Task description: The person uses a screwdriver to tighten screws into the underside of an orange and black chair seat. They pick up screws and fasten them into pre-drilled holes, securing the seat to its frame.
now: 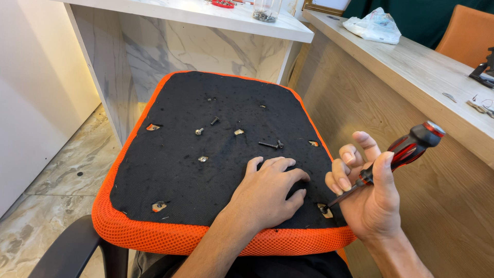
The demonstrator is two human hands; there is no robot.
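Observation:
An upturned chair seat (175,170) lies in front of me, black fabric on its underside with an orange mesh rim. My left hand (270,193) rests flat on the black fabric near the front right corner, holding nothing. My right hand (368,193) grips a red and black screwdriver (406,152), its tip set in a screw hole (324,208) at that corner. Loose bolts (270,145) and small screws (199,132) lie scattered on the fabric. Other holes show at the far left (153,127) and near left (159,206).
A marble-patterned white desk (206,31) stands behind the seat and a wooden counter (411,72) runs along the right. A white plastic bag (373,25) and small metal parts (478,105) lie on the counter. A black armrest (67,252) sits at lower left.

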